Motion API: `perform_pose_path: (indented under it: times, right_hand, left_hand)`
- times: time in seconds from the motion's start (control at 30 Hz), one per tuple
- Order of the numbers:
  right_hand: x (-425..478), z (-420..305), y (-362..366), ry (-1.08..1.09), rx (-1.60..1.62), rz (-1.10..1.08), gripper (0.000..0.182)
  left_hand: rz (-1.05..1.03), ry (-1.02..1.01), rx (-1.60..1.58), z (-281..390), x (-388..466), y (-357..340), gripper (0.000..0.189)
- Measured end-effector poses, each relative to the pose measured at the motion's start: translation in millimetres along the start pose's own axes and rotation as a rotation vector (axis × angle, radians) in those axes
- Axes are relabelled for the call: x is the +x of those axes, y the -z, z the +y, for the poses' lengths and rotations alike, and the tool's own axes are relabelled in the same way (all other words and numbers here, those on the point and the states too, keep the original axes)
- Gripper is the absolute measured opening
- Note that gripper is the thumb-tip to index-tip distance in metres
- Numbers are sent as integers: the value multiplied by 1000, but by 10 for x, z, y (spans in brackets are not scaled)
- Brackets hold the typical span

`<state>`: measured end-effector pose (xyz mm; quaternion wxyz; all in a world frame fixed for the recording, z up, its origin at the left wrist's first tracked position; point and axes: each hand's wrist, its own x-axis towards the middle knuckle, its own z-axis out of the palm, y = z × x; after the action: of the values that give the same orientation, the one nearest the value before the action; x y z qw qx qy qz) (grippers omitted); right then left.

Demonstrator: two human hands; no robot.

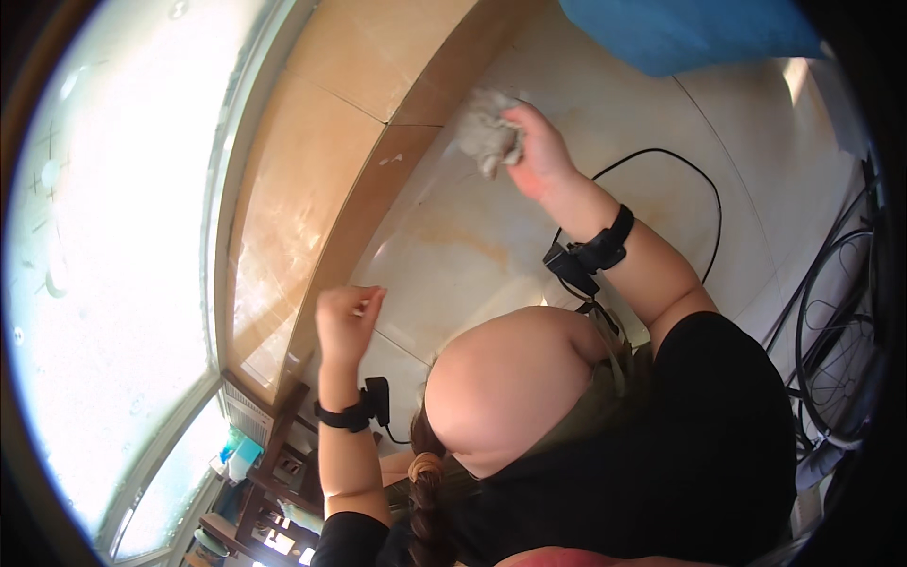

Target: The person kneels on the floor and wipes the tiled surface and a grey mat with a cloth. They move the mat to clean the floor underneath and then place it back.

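Observation:
My right hand (542, 152) grips a crumpled grey cloth (489, 133), slightly blurred, near the pale tiled floor (453, 234) and close to the tan tiled wall base. Whether the cloth touches a surface cannot be told. Over by the wall, my left hand (348, 319) is raised with its fingers curled in towards the thumb, and nothing shows in it. Each forearm wears a black strap with a small black device. Brownish stains mark the floor between and beyond the hands.
A tan tiled ledge (312, 177) runs below a bright frosted window (134, 212) on the left. A black cable (719, 205) loops over the floor at the right. Further right are a spoked wheel (840, 375) and more cables. Blue material (694, 32) hangs at the top; dark wooden furniture (258, 496) stands lower left.

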<state>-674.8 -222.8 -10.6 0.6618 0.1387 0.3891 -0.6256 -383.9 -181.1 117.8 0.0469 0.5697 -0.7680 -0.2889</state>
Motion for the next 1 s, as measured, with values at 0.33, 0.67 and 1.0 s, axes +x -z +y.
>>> perform_pose_path:
  times: [0.33, 0.67, 1.0]
  right_hand:
    - [-266, 414, -485, -216, -460, -162, 22]
    - [-214, 191, -3, -186, -291, -136, 27]
    - [391, 850, -591, 129, -262, 243, 35]
  left_hand:
    - [-103, -33, -213, 706, 531, 92, 47]
    - [213, -36, -97, 159, 242, -121, 52]
    - [503, -95, 11, -108, 1043, 252, 39]
